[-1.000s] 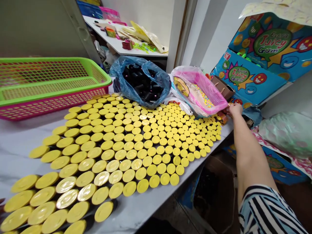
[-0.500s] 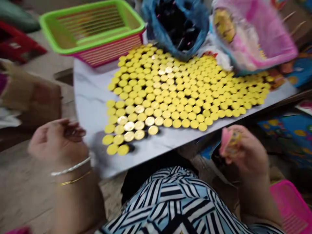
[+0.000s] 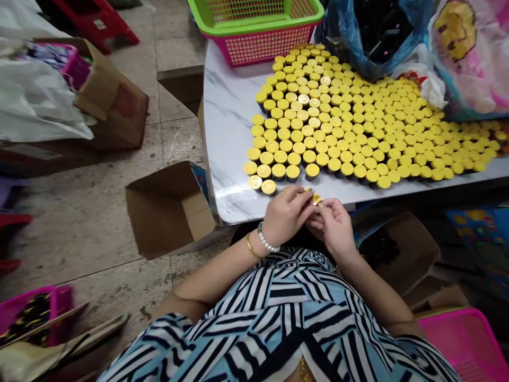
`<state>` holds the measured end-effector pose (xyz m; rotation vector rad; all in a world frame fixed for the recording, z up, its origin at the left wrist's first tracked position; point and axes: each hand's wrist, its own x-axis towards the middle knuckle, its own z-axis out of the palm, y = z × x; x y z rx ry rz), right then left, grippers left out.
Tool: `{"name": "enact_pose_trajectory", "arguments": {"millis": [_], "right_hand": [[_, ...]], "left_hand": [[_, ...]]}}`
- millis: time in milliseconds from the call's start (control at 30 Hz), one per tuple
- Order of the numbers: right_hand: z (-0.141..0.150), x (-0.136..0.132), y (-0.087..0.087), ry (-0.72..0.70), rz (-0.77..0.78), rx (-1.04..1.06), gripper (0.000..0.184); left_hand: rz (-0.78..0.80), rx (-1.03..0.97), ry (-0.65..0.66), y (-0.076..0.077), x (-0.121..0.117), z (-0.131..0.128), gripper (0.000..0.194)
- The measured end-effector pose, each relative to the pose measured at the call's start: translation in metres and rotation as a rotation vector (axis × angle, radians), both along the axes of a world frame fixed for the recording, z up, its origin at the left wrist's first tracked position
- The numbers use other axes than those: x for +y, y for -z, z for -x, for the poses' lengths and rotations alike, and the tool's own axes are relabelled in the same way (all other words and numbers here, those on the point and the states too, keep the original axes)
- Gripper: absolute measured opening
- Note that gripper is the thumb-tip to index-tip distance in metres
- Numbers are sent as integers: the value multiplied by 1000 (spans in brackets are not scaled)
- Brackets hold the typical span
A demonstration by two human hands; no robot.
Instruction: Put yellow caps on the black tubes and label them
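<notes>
Close together at the table's front edge, my left hand (image 3: 287,213) and my right hand (image 3: 337,227) pinch a small printed yellow-and-red piece (image 3: 317,198) between their fingertips. It looks like a sticker or label, though the fingers cover much of it. A pearl bracelet and a gold bangle circle my left wrist. Just beyond my hands, many small dark pots with yellow lids (image 3: 342,127) stand upright in tight rows on the white marbled table (image 3: 233,159). One pot (image 3: 312,171) sits slightly apart from the front row, near my left fingers.
A green basket (image 3: 254,25) nested in a pink one sits at the table's back left. Beside it are a blue bag (image 3: 340,40) of black items and a printed plastic bag (image 3: 477,63). Cardboard boxes stand left (image 3: 159,212) and right (image 3: 413,254) below the table.
My hands, wide apart before, have come together at the table edge. The printed piece from my right hand is now between both. The view has shifted left, showing more floor.
</notes>
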<state>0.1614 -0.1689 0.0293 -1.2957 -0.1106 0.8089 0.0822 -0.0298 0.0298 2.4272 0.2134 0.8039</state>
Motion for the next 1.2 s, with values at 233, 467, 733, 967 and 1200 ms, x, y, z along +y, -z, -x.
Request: {"name": "enact_pose_trajectory", "arguments": {"millis": [233, 467, 733, 967, 1200], "right_hand": [[-13, -13, -13, -188, 247, -184, 37], [-26, -31, -10, -47, 314, -526, 37], [-32, -50, 4, -67, 294, -689, 35], [-44, -66, 13, -84, 236, -661, 29], [-48, -64, 18, -67, 225, -667, 27]], "left_hand": [[-7, -35, 39, 11, 0, -5, 23], [-186, -63, 31, 13, 2, -6, 29], [-297, 12, -31, 18, -11, -14, 29], [-329, -12, -68, 13, -18, -9, 25], [-329, 15, -190, 22, -23, -12, 36]]}}
